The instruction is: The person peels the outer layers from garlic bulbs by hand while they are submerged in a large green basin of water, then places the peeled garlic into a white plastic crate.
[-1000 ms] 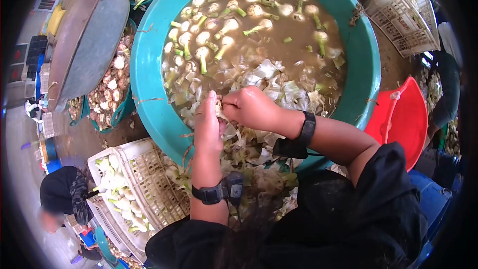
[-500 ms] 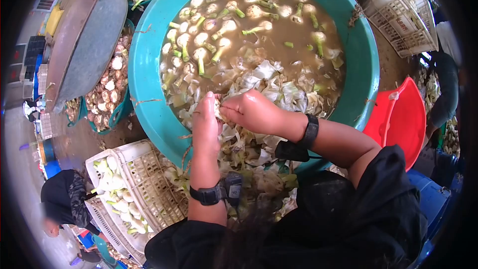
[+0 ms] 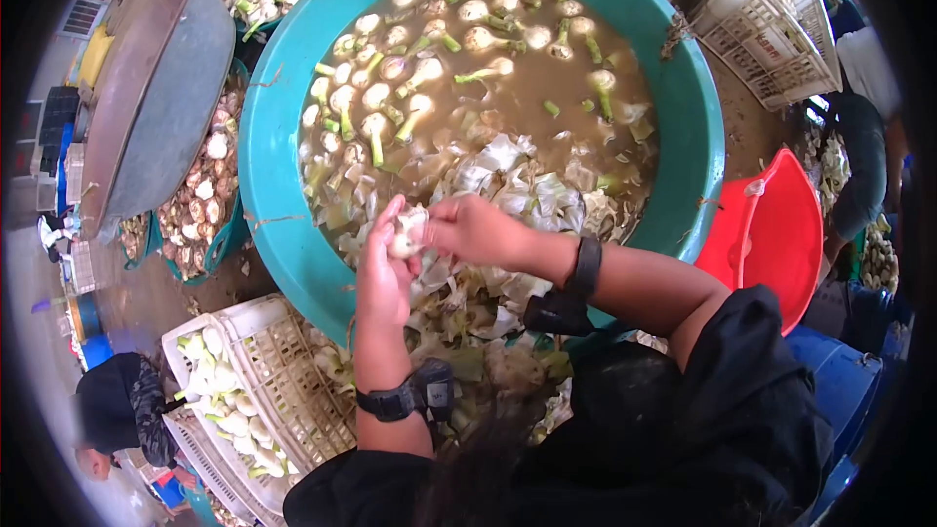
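1. The teal tub (image 3: 278, 166) fills my view from nine round to three o'clock. It holds brown water (image 3: 547, 78). Floating bulbs (image 3: 420, 78) with green stalks crowd toward twelve, and a raft of peeled leaves (image 3: 517, 176) lies against the near wall toward six.
2. A grey metal tub (image 3: 156, 88) leans at ten o'clock, with a heap of muddy bulbs (image 3: 200, 195) under its edge at nine.
3. A red basin (image 3: 771, 234) sits at three o'clock, just beside the teal tub. White crates (image 3: 771, 29) are stacked at two.
4. A low crate (image 3: 293, 351) lies at seven o'clock, near my left forearm, with clean bulbs (image 3: 229, 410) in it. Another person (image 3: 117, 400) crouches at eight, well apart from me.
5. My left grip (image 3: 383, 278) rises from six o'clock over the near rim of the teal tub, above the leaves. Its fingers are curled round the bulb (image 3: 405, 231) and cradle it.
6. My right grip (image 3: 478, 231) comes in from three o'clock, its fingertips pressed together and pinching the outer skin on the bulb's right side.
7. The bulb is clear of the water and touches both grips. It lies at twelve o'clock from my left palm and at nine from my right knuckles. The left grip carries it and is the nearer of the two. Fingers cover too much of it for me to tell which way its long axis runs.
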